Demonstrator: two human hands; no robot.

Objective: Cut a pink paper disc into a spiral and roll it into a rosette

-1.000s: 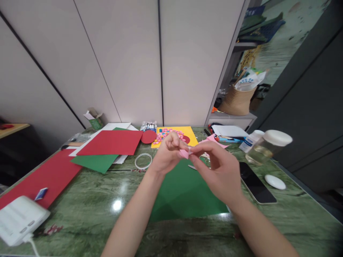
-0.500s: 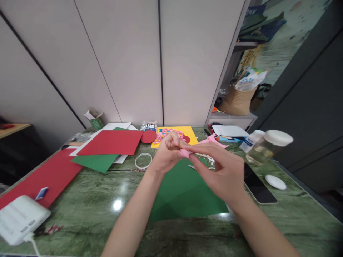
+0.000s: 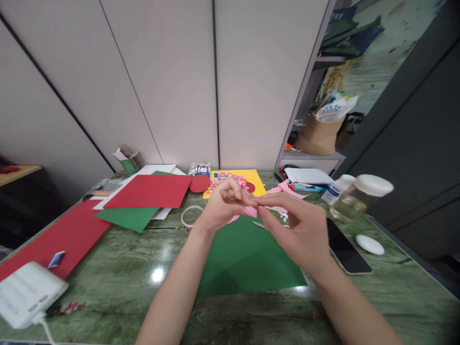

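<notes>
My left hand [image 3: 223, 203] and my right hand [image 3: 296, 230] meet above a green paper sheet [image 3: 247, 258] on the green marble table [image 3: 118, 287]. Both pinch a small pink paper piece [image 3: 250, 211] between thumb and fingertips, the left from the left side, the right from the right. The remaining fingers of my right hand curl loosely. Behind the hands lies a yellow card [image 3: 255, 179] covered with several small pink and blue paper bits [image 3: 224, 179].
Red sheets [image 3: 149, 190] and a green sheet [image 3: 127, 218] lie at left, with a tape ring [image 3: 189, 215]. A white power bank [image 3: 28, 293] sits near left. At right are a phone [image 3: 345, 251], a clear jar [image 3: 359, 196], a white lid [image 3: 369, 244] and pink scraps [image 3: 287, 189].
My hands stayed together over the green sheet; the fingers shifted slightly on the pink piece, and my right hand's fingers have stretched a little further left.
</notes>
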